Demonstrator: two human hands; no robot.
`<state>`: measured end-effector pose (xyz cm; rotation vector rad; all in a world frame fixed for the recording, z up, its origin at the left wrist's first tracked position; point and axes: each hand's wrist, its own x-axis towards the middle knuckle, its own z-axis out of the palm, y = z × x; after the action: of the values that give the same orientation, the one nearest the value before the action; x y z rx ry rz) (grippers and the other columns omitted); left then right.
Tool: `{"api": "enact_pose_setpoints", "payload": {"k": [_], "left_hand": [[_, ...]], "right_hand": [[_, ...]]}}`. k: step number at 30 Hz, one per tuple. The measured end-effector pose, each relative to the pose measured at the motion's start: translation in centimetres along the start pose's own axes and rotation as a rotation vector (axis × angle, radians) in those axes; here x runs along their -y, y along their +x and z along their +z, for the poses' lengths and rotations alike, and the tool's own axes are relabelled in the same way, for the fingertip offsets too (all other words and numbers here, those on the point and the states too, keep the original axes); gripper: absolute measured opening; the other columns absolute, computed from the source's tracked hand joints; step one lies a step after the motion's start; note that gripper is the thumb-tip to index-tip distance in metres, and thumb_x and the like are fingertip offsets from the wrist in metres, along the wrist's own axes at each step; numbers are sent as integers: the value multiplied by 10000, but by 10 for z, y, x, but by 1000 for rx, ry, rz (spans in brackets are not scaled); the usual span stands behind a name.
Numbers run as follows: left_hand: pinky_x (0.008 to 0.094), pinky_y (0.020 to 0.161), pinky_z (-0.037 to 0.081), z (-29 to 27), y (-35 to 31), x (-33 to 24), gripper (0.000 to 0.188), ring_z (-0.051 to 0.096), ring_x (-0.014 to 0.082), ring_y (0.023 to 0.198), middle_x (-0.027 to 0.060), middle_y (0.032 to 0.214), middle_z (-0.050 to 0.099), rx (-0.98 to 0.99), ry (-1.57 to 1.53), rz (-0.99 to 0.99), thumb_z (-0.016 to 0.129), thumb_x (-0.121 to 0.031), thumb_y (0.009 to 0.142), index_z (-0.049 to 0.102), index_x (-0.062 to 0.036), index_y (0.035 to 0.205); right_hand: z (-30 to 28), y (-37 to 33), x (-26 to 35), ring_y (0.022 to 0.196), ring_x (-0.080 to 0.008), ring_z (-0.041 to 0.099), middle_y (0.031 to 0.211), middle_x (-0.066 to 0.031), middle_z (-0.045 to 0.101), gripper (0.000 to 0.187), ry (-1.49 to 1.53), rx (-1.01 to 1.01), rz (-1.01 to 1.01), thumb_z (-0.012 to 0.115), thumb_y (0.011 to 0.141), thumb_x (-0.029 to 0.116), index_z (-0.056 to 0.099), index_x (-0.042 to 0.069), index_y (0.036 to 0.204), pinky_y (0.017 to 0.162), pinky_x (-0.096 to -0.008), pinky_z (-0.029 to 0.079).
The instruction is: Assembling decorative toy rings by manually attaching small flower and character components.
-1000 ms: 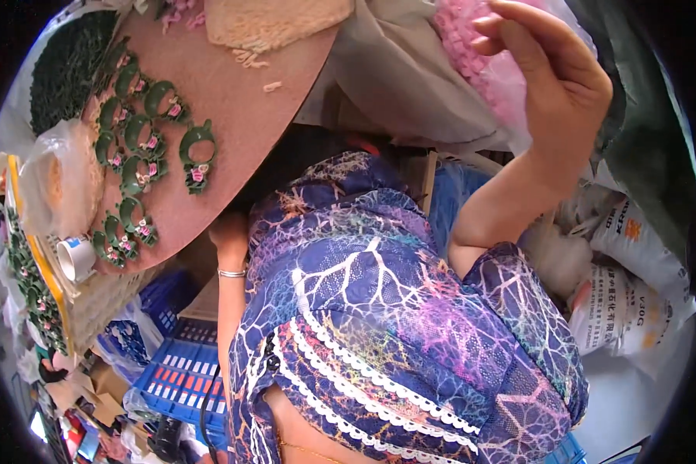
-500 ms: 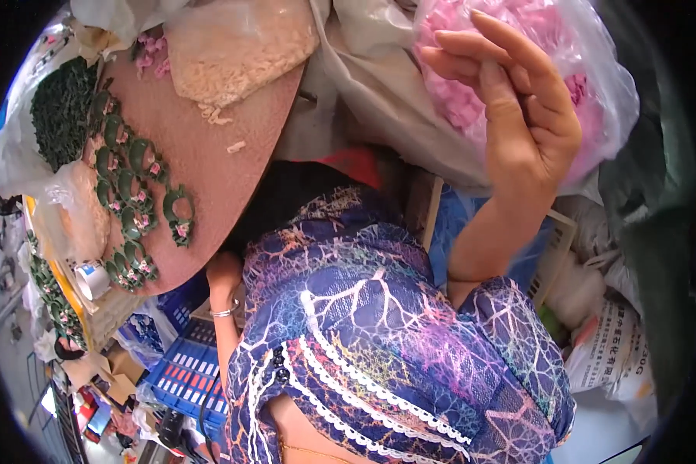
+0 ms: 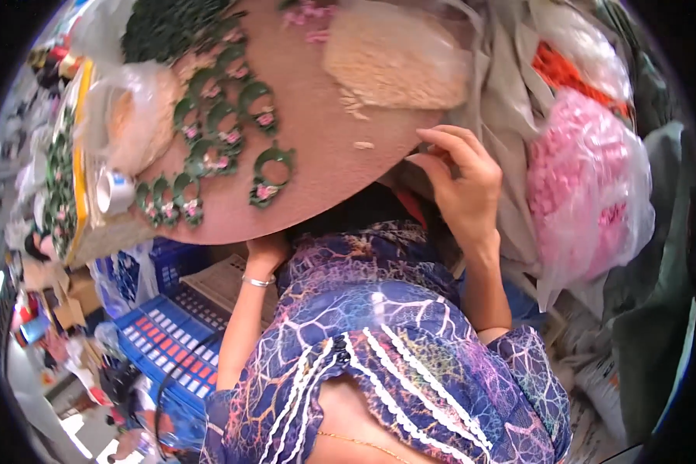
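Note:
A round brown board lies in front of me, above my lap in a purple patterned dress. Several green ring ornaments with pink flowers sit on its left half. A heap of beige trim lies at its far side. My right hand rests at the board's right rim, its fingers bent and apart, with nothing plainly held. My left hand, a bracelet on the wrist, reaches under the board's near edge. Its fingers are hidden.
A clear bag of pink pieces and more bags crowd the right side. Left of the board are a clear bag of beige material, a tape roll and a tray of green ornaments. A blue crate stands below left.
My right hand has come down from the pink bag to the board's right rim. The view has swung, so the board now sits more to the centre.

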<state>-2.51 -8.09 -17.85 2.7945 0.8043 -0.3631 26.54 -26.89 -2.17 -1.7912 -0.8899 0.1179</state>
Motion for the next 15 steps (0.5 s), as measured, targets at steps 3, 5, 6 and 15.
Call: {"api": "enact_pose_setpoints", "payload": {"k": [3,5,6,15], "left_hand": [[471,964,429,24,-8,2,472,534,397,1159,210,1256,578,-181,4,-97,571,-171,791,582,-40,1245],[460,924,457,41,-11,0,440,580,367,1098,192,1188,615,-326,11,-172,577,-173,791,601,-17,1202],[460,924,457,36,-11,-7,440,580,367,1098,192,1188,615,-342,-12,-177,577,-173,791,601,-17,1202],[503,803,479,30,-20,-28,322,625,392,983,203,1065,661,-483,-194,-257,551,-127,805,658,-23,1091]], "right_hand": [[27,8,-4,912,-319,559,1059,-143,581,483,-332,44,-129,756,680,33,613,10,1140,798,-388,483],[42,12,-9,976,-356,519,1057,-157,557,513,-430,65,-175,771,663,77,581,16,1136,812,-429,448],[47,12,-9,959,-367,530,1042,-169,558,478,-477,63,-166,769,661,76,583,18,1097,787,-438,449],[96,45,-11,851,-377,603,898,-194,612,197,-446,88,-150,673,813,65,585,-3,976,704,-435,489]]}}
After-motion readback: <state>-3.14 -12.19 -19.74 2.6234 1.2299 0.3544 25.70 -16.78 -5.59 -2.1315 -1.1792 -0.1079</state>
